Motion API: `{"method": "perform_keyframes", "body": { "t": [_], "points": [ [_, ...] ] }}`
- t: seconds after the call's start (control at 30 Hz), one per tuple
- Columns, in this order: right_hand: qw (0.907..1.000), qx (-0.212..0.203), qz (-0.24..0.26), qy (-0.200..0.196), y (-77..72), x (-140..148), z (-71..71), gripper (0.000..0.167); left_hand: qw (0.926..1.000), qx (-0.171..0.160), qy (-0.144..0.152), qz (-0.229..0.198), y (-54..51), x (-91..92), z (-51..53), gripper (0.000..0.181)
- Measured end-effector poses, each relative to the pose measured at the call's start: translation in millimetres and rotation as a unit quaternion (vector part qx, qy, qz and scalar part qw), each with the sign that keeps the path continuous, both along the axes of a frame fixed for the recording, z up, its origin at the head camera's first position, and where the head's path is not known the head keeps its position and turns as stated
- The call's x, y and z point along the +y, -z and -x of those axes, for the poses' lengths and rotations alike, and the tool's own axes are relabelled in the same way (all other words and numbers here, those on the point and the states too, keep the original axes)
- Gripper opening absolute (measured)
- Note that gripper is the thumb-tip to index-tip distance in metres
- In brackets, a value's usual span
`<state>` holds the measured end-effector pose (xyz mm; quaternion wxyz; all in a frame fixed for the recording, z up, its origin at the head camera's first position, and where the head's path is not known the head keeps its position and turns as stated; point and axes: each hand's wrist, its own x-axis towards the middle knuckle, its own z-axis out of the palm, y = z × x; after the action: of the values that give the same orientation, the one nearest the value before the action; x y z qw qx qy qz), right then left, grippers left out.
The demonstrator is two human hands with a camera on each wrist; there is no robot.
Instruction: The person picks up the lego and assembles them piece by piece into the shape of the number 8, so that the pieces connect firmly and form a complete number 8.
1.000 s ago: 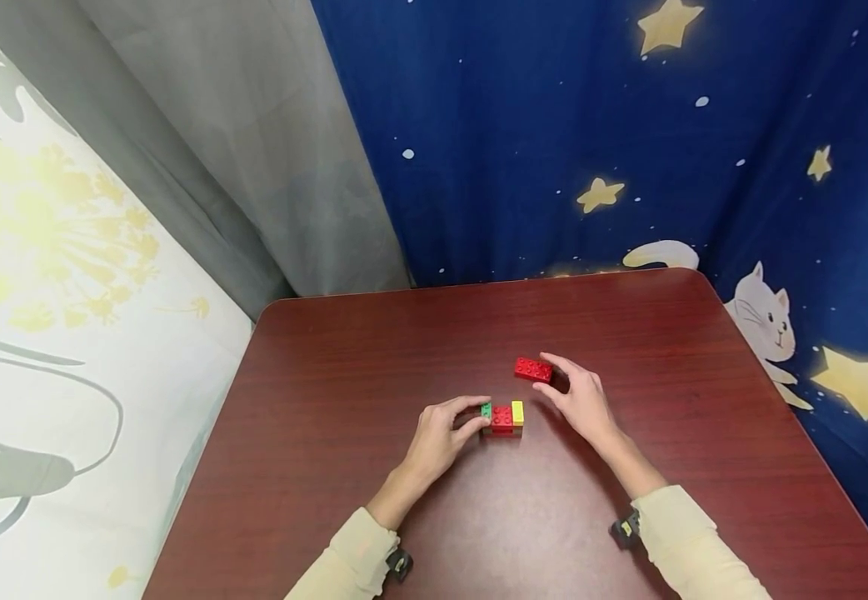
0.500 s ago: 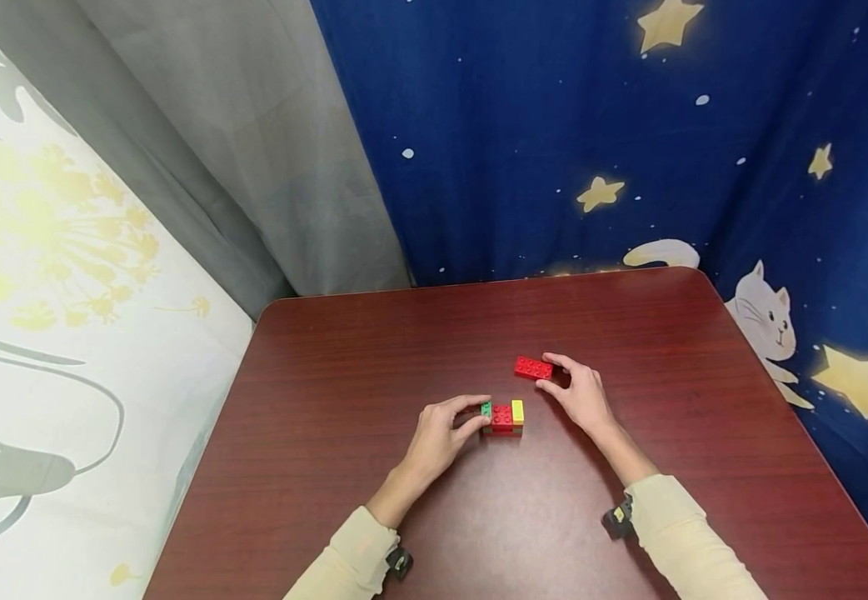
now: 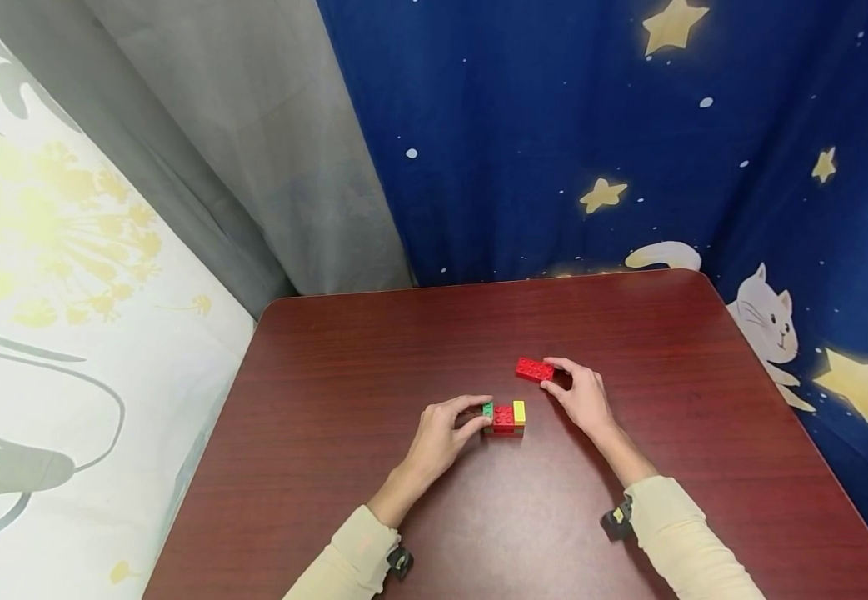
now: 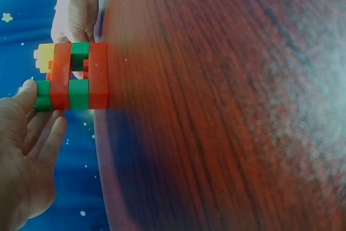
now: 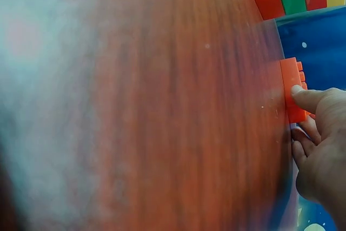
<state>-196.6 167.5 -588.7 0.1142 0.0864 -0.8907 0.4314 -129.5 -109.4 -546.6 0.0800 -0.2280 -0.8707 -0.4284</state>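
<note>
A small stack of toy building bricks stands on the table. Its upper red brick (image 3: 504, 415) carries a green brick (image 3: 488, 409) at the left end and a yellow brick (image 3: 519, 412) at the right. Lower down, the left wrist view shows two green bricks (image 4: 79, 94) with a gap between them, over a bottom red brick (image 4: 98, 79). My left hand (image 3: 434, 433) pinches the top green brick between thumb and finger. Behind the stack lies a loose red brick (image 3: 535, 370), studs up. My right hand (image 3: 586, 402) grips its right end, thumb on the near side.
The dark reddish wooden table (image 3: 374, 350) has rounded far corners. A blue star-patterned curtain (image 3: 524, 150) and a grey curtain (image 3: 254, 150) hang behind it. A pale floral curtain (image 3: 44, 300) hangs along the left side. Each wrist wears a small black camera.
My right hand has shifted slightly, its thumb and finger settling at the loose red brick's end. The left hand and the stack stay in place.
</note>
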Motion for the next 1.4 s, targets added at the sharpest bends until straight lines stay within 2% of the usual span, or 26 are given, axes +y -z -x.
{"method": "perform_keyframes", "body": {
  "t": [0.13,0.27,0.47,0.8,1.13,1.4],
  "points": [
    [1.0000,0.007,-0.001,0.003,-0.4,0.1,-1.0,0.042,0.9999,-0.013,-0.003,0.002,0.0,0.2,-0.2,0.034],
    [0.9999,0.009,0.004,0.004,-0.9,0.4,-2.0,0.041,0.9999,-0.010,-0.007,0.005,-0.1,0.5,-0.7,0.034],
    [0.9993,0.008,0.036,0.000,-3.9,2.1,-4.3,0.041,0.9999,-0.011,-0.003,-0.003,0.3,0.3,0.2,0.034],
    [0.9967,-0.008,0.080,-0.010,-18.2,0.7,-12.0,0.038,1.0000,-0.007,0.001,-0.006,2.1,-0.8,1.5,0.035],
    [0.9956,-0.008,0.083,-0.043,-36.1,-6.4,-28.6,0.037,1.0000,-0.006,0.002,-0.004,1.2,-0.6,1.2,0.035],
    [0.9921,-0.025,0.096,-0.076,-50.6,-9.7,-46.1,0.037,0.9999,0.015,0.003,-0.005,1.2,0.0,0.3,0.037]
  ]
}}
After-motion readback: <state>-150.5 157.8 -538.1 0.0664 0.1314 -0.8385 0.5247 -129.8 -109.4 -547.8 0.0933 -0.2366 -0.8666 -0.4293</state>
